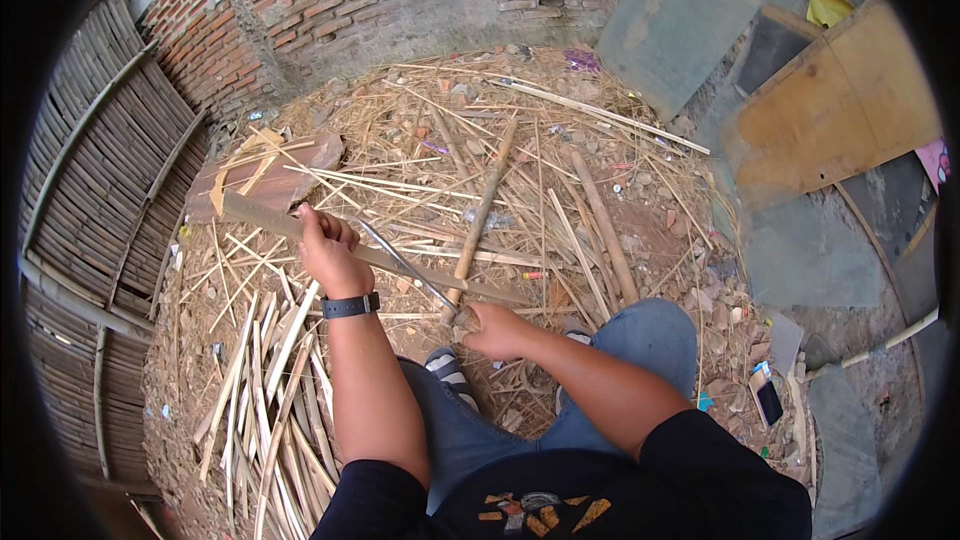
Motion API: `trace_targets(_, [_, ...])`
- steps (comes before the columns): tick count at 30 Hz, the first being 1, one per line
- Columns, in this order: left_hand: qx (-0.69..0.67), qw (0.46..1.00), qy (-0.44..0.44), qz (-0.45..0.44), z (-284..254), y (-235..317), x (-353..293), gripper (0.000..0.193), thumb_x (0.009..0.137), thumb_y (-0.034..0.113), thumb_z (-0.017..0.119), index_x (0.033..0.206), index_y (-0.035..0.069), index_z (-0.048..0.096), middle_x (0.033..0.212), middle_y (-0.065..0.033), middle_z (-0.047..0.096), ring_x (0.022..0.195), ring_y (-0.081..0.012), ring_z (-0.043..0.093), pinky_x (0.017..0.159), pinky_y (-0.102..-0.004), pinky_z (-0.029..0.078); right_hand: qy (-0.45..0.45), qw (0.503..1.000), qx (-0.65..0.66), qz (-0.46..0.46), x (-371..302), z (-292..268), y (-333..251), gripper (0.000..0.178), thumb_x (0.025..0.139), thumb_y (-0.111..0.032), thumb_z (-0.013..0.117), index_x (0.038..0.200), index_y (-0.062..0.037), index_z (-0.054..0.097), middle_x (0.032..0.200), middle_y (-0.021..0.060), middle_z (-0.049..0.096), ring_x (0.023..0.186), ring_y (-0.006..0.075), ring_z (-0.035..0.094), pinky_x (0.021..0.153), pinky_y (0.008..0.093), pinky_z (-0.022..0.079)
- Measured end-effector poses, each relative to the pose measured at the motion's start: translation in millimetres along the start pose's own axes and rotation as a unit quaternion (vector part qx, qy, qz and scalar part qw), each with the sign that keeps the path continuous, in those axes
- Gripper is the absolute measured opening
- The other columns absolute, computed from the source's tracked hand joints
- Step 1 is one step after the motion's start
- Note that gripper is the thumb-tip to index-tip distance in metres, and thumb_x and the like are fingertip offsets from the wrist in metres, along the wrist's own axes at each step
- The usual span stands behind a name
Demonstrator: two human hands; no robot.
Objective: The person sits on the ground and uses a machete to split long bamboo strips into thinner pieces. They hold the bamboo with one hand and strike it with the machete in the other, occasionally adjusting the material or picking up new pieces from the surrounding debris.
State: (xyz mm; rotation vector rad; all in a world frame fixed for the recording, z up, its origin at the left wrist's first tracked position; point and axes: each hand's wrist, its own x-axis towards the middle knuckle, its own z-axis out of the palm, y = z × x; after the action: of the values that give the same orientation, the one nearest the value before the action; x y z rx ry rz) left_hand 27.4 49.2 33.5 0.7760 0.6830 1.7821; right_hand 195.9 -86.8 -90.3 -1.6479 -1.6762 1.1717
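My left hand [332,252], with a dark watch on its wrist, is closed around a long flat bamboo slat [262,214]. The slat runs slantwise from the left of the hand down toward my knees. A small dark piece shows by the thumb; I cannot tell what it belongs to. My right hand [492,331] grips the short handle of a tool with a slim, slightly curved metal bar [405,262]. This bar crosses over the slat, its far end close to my left hand. Whether it is a blade or a saw frame is unclear.
Split bamboo strips [265,390] lie heaped at the left. Round poles [487,205] and straw cover the littered ground ahead. A brown board [290,175] lies beyond my left hand. Grey sheets [680,30] and a phone-like object [767,400] are at the right. A brick wall [330,5] stands behind.
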Motion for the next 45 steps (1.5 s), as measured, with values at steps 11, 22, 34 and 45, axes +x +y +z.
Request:
trace_targets(11, [0.003, 1.000, 0.015, -0.003, 0.7, 1.4, 1.4, 0.037, 0.104, 0.036, 0.050, 0.075, 0.016, 0.040, 0.060, 0.0053, 0.027, 0.051, -0.0083, 0.024, 0.049, -0.0251, 0.022, 0.031, 0.999, -0.023, -0.018, 2.4, 1.8, 2.7, 0.051, 0.076, -0.021, 0.067, 0.121, 0.0024, 0.058, 0.108, 0.0281, 0.065, 0.106, 0.0403, 0.063, 0.091, 0.0426, 0.050])
trace_targets(22, [0.002, 1.000, 0.022, -0.003, 2.5, 0.7, 0.3, 0.036, 0.104, 0.035, 0.050, 0.075, 0.016, 0.040, 0.060, 0.0054, 0.027, 0.050, -0.0080, 0.023, 0.048, -0.0249, 0.022, 0.012, 1.000, 0.008, 0.008, 4.1, 5.0, 6.1, 0.047, 0.075, -0.020, 0.067, 0.117, 0.0012, 0.060, 0.106, 0.0279, 0.066, 0.103, 0.0409, 0.064, 0.089, 0.0434, 0.050])
trace_targets(34, [0.002, 1.000, 0.025, 0.000, -4.4, 0.9, 4.9, 0.037, 0.102, 0.035, 0.053, 0.073, 0.016, 0.040, 0.061, 0.0048, 0.029, 0.050, -0.0079, 0.026, 0.047, -0.0256, 0.022, 0.008, 1.000, 0.012, -0.013, 10.4, 10.0, 11.8, 0.049, 0.078, -0.017, 0.066, 0.122, 0.0017, 0.055, 0.084, 0.0218, 0.068, 0.065, 0.0279, 0.068, 0.062, 0.0385, 0.054])
trace_targets(45, [0.000, 1.000, 0.029, -0.002, -4.0, 1.0, 4.8, 0.037, 0.102, 0.035, 0.053, 0.074, 0.016, 0.041, 0.060, 0.0048, 0.029, 0.050, -0.0081, 0.026, 0.047, -0.0258, 0.022, 0.023, 0.999, 0.003, -0.041, 13.5, 15.9, 17.4, 0.045, 0.079, -0.016, 0.066, 0.119, 0.0026, 0.055, 0.083, 0.0200, 0.067, 0.064, 0.0268, 0.068, 0.062, 0.0385, 0.054])
